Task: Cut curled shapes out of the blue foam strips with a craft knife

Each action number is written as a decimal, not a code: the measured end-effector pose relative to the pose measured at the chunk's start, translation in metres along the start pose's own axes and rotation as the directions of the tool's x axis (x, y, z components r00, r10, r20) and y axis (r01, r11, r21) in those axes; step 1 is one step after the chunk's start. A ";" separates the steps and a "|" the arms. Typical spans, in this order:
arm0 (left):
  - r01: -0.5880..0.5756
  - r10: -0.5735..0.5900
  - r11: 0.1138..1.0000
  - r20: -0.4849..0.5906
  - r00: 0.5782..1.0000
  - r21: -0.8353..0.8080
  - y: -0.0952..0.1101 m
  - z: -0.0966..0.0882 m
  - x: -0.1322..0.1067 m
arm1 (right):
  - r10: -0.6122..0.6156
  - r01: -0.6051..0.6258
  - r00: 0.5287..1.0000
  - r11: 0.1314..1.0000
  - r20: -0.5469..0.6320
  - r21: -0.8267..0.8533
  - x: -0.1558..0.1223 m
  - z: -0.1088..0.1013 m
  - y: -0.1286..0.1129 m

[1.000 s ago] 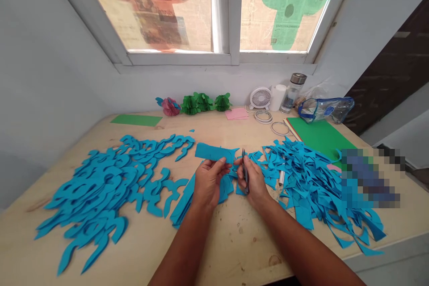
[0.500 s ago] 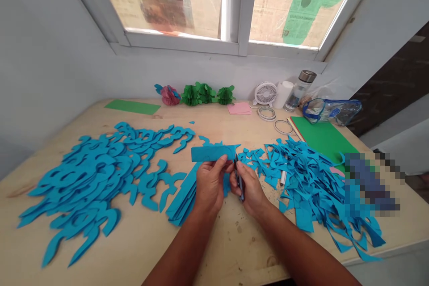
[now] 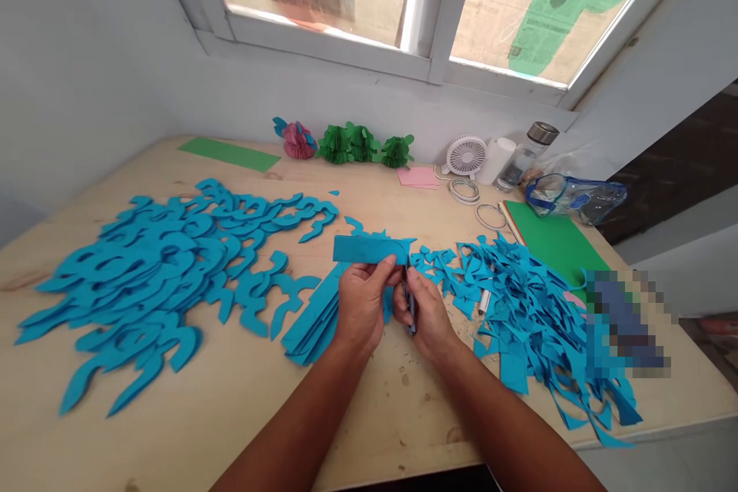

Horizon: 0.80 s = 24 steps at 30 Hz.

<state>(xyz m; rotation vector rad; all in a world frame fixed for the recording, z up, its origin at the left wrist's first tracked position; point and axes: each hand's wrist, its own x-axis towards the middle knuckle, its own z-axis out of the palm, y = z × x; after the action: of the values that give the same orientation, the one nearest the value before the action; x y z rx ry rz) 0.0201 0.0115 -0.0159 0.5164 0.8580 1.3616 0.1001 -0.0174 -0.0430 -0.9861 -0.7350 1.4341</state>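
My left hand point(image 3: 360, 304) pinches a folded blue paper strip point(image 3: 369, 248) by its lower edge and holds it up over the wooden table point(image 3: 242, 407). My right hand point(image 3: 425, 311) is closed around small dark scissors point(image 3: 408, 294), whose tip meets the strip's right end. A stack of blue strips point(image 3: 311, 323) lies just left of my left wrist. Cut blue curved shapes point(image 3: 161, 277) spread across the left of the table. Blue offcuts point(image 3: 530, 307) are heaped to the right of my right hand.
Along the back wall stand paper honeycomb balls point(image 3: 346, 144), pink notes point(image 3: 418, 177), a small white fan point(image 3: 466, 157), tape rolls point(image 3: 466, 191), a bottle point(image 3: 527, 154) and a clear pouch point(image 3: 576, 198). Green sheets point(image 3: 553, 242) lie at right, and a green strip point(image 3: 231, 154) lies at back left.
My head has tilted down and shifted, so the table sits higher in view. Both hands stay together on the strip; the scissors have moved slightly lower at its right end.
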 end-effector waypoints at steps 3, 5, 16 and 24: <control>0.017 -0.017 1.000 -0.023 1.000 -0.014 0.001 0.001 0.000 | 0.001 -0.001 1.000 1.000 -0.002 -0.021 0.000 0.001 0.000; 0.019 -0.020 1.000 -0.034 0.999 -0.024 0.002 0.001 -0.001 | 0.000 -0.001 1.000 1.000 -0.006 -0.032 0.000 0.001 -0.001; 0.020 -0.020 1.000 -0.036 0.999 0.003 0.000 0.000 0.000 | -0.011 0.010 1.000 1.000 -0.024 -0.027 0.000 0.003 0.000; 0.008 -0.008 1.000 -0.012 1.000 0.000 0.001 0.001 -0.001 | -0.019 0.018 0.999 1.000 -0.034 -0.012 0.000 0.004 -0.001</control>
<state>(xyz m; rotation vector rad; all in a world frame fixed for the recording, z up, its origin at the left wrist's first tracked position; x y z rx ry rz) 0.0204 0.0107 -0.0144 0.5046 0.8694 1.3586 0.0971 -0.0168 -0.0409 -1.0085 -0.7266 1.3950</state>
